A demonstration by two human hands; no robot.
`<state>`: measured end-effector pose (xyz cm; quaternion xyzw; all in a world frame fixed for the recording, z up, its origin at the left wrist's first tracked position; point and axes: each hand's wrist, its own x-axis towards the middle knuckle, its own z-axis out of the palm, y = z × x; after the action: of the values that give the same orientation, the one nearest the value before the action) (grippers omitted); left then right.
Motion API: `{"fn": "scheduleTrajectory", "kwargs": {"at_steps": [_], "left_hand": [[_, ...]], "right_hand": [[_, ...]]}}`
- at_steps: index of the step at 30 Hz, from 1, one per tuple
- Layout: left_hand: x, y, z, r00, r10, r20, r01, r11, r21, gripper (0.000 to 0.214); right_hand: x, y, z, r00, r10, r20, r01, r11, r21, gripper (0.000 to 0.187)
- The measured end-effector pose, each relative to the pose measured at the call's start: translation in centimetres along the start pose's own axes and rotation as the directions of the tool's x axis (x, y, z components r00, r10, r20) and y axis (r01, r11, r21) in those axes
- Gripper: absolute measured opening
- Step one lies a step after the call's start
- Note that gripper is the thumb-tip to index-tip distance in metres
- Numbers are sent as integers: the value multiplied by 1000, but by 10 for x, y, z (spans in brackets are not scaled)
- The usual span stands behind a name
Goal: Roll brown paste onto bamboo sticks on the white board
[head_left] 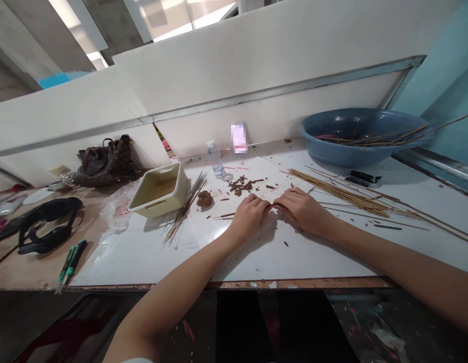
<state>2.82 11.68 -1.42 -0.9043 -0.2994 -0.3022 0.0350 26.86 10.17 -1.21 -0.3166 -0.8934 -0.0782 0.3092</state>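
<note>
White partition (256,65) seen behind, with a brown table (92,227) mostly covered by a white board (135,262). At far left, a black strap-like object (50,247) is laid on the bare wood, and two green-and-black cutters (72,259) are set side by side near the front edge. Farther back, a dark handbag (105,169) is leaned against the partition. Clear plastic (118,206) is crumpled beside a pale yellow bin (158,207); thin sticks (186,209) are bunched along the bin's right side. Next, a brown lump (205,199) is placed on the board, with a clear bottle (216,161) stood upright behind it. Brown bits (239,187) are scattered in the middle, below a blurred-out upright item (239,137). Near the front, the left hand (252,212) and right hand (300,206) are brought almost together, fingers curled, with a thin dark piece (272,204) pinched between them; most of it is hidden. A brown stick (227,215) is seen protruding left of the left hand; whether it is gripped cannot be told. To the right, tan sticks (343,194) are spread, a black packet (361,178) is laid behind, and more sticks are held in a blue basin (343,154).
</note>
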Motion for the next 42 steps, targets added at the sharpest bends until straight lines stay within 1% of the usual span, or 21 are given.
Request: {"fn": "scheduleTrajectory", "kwargs": {"at_steps": [4, 10, 16, 20, 25, 29, 35, 42], "left_hand": [[-1, -1, 2, 1000, -19, -19, 19, 1000, -16, 15], [1, 0, 0, 1000, -15, -27, 15, 1000, -8, 24], [-1, -1, 1, 999, -32, -6, 32, 999, -6, 13], [-2, -4, 3, 999, -49, -12, 49, 999, 17, 12], [-1, -4, 1, 999, -24, -38, 24, 1000, 3, 13], [-1, -2, -1, 999, -15, -48, 15, 1000, 7, 12], [0, -3, 1, 999, 4, -42, -4, 1000, 4, 13], [1, -2, 1, 999, 21, -24, -21, 1000, -6, 16]], "right_hand": [[2, -2, -2, 1000, 12, -20, -12, 999, 39, 20], [2, -2, -3, 1000, 20, 1, -20, 1000, 23, 25], [1, 1, -1, 999, 35, -17, -35, 999, 34, 22], [-1, 4, 0, 997, 64, -36, -63, 997, 48, 21], [-1, 4, 1, 997, 74, -35, -73, 997, 33, 25], [0, 2, 0, 998, 70, 2, -70, 997, 19, 28], [-1, 2, 2, 998, 57, -15, -57, 998, 33, 26], [-2, 3, 1, 1000, 27, 14, -28, 997, 66, 26]]}}
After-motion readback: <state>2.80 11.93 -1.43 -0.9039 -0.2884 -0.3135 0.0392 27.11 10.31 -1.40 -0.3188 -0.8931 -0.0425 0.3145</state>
